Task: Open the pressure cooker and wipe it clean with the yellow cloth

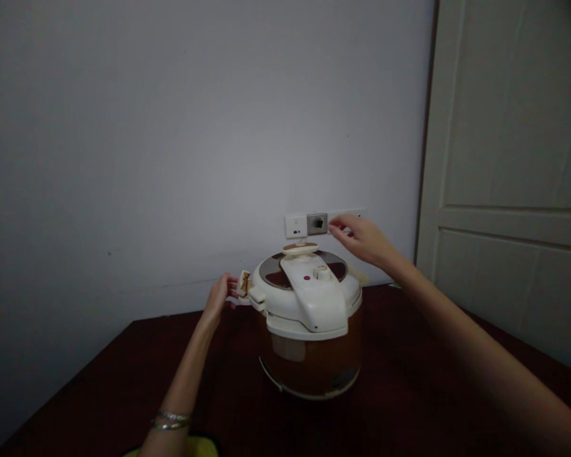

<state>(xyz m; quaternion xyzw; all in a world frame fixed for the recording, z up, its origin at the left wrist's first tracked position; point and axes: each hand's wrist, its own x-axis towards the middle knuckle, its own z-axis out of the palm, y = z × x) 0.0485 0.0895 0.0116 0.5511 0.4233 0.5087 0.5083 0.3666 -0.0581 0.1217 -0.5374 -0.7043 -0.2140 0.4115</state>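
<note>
An electric pressure cooker (314,362) with a white lid, a dial and a brown body stands upright on a dark red table (171,374). At its left side, my left hand (220,295) has its fingers around a white-and-brown side handle (243,284), which partly hides them. My right hand (356,236) is raised behind the right of the lid, near the wall sockets. Its fingers are loosely bent and a little apart, and I see nothing in them. The lid's top handle (300,249) lies to the left of that hand, not touched by it.
White and grey wall sockets (317,223) sit just behind the cooker, with a dark plug or insert in the grey one. A pale panelled door (509,158) stands at the right. Part of a yellow-green thing (200,446) shows at the bottom edge, beneath my left forearm.
</note>
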